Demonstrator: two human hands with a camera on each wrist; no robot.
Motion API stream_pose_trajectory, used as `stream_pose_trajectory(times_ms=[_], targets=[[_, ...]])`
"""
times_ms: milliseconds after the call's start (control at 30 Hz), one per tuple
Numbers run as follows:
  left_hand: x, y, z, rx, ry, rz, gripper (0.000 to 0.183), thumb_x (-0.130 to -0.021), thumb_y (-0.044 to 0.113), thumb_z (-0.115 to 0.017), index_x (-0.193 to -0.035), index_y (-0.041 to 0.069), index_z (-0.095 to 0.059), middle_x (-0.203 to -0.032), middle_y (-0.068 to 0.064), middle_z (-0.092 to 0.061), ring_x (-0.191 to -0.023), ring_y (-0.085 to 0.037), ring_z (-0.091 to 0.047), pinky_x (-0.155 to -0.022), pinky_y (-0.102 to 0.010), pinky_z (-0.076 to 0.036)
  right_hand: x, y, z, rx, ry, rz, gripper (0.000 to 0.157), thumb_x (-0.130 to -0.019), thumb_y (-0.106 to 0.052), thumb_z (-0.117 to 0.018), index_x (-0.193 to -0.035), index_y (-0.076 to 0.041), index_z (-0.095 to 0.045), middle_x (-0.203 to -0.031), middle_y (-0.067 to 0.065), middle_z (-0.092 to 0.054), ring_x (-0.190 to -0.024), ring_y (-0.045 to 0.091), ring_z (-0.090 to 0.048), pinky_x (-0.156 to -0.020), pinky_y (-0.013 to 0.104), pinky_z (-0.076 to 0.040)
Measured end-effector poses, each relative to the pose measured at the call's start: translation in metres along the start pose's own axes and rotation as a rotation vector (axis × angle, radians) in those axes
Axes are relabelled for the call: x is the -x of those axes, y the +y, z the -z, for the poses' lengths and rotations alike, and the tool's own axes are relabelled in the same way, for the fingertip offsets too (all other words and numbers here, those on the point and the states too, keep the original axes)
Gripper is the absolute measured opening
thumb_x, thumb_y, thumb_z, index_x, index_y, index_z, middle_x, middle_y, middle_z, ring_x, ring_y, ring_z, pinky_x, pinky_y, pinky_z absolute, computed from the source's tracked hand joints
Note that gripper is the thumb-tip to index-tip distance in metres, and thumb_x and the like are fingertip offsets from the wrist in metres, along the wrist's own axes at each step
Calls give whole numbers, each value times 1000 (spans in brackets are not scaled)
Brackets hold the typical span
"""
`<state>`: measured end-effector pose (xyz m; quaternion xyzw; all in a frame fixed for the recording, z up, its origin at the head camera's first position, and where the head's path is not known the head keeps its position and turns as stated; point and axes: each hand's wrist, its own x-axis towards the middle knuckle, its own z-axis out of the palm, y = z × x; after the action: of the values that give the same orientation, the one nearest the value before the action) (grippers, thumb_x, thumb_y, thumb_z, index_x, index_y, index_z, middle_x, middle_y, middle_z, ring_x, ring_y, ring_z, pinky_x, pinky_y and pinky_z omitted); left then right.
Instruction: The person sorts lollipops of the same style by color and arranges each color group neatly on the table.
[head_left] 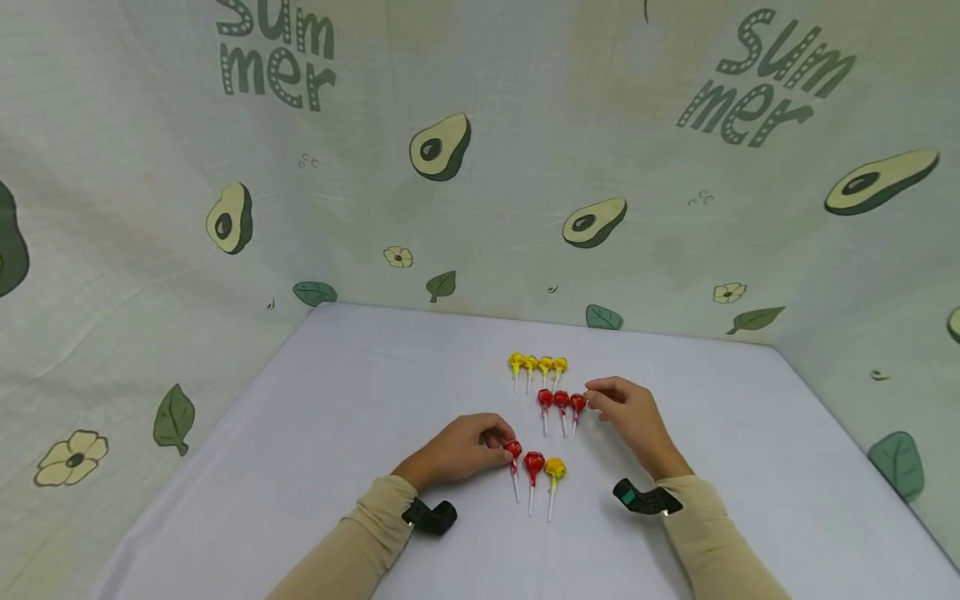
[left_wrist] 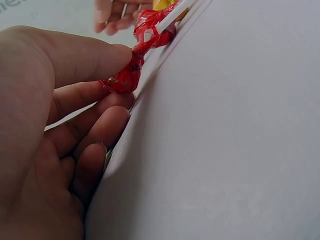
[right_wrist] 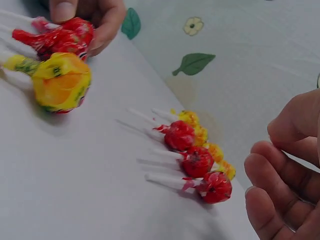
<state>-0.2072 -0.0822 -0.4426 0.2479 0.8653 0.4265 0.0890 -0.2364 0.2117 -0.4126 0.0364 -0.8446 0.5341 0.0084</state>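
My left hand (head_left: 467, 450) pinches a red-wrapped lollipop (left_wrist: 124, 79) between thumb and fingers, at the left end of the near row. Beside it lie another red lollipop (head_left: 533, 463) and a yellow lollipop (head_left: 555, 468), their white sticks toward me. My right hand (head_left: 628, 418) hovers just right of the middle row, fingers loosely bent and holding nothing. In the right wrist view a gap separates its fingertips from the nearest red lollipop (right_wrist: 215, 187). That row has three red lollipops side by side.
Behind the red row lie several yellow lollipops (head_left: 531, 363) in a line. Everything rests on a white-covered table (head_left: 360, 367). A cloth printed with avocados and leaves (head_left: 517, 275) hangs around its back and sides.
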Motion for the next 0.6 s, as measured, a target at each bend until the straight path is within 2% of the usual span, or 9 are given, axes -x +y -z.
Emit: stream_pose_trajectory(times_ms=[167, 300, 433, 600], targets=[[-1, -3, 0, 39, 11, 19, 15, -92, 26, -73, -106, 26, -67, -89, 10, -63, -82, -8, -59, -73, -27, -48, 16, 7, -5, 1, -6, -1, 34, -99, -29, -65, -121, -3, -66, -109, 15, -68, -99, 28, -61, -78, 30, -54], [-3, -5, 0, 66, 36, 24, 16, -93, 27, -72, -108, 24, -68, -92, 10, -64, -84, -9, -59, -74, -28, -49, 29, 12, -13, 7, -44, -3, 30, -98, -29, -68, -116, -6, -69, -102, 11, -69, -91, 25, -63, -72, 30, -55], [-4, -9, -1, 73, 71, 20, 18, -95, 28, -70, -112, 25, -68, -96, 12, -64, -86, -9, -60, -77, -29, -49, 41, 13, -21, 43, -102, 42, 22, -97, -24, -69, -111, -7, -70, -94, 7, -69, -83, 22, -62, -66, 30, -54], [-5, -8, 0, 108, 107, 29, 20, -95, 25, -69, -115, 23, -68, -99, 12, -65, -89, -10, -61, -80, -31, -50, 50, 12, -29, 56, -134, 64, 16, -95, -19, -70, -107, -8, -71, -91, 4, -69, -80, 20, -63, -64, 29, -53]])
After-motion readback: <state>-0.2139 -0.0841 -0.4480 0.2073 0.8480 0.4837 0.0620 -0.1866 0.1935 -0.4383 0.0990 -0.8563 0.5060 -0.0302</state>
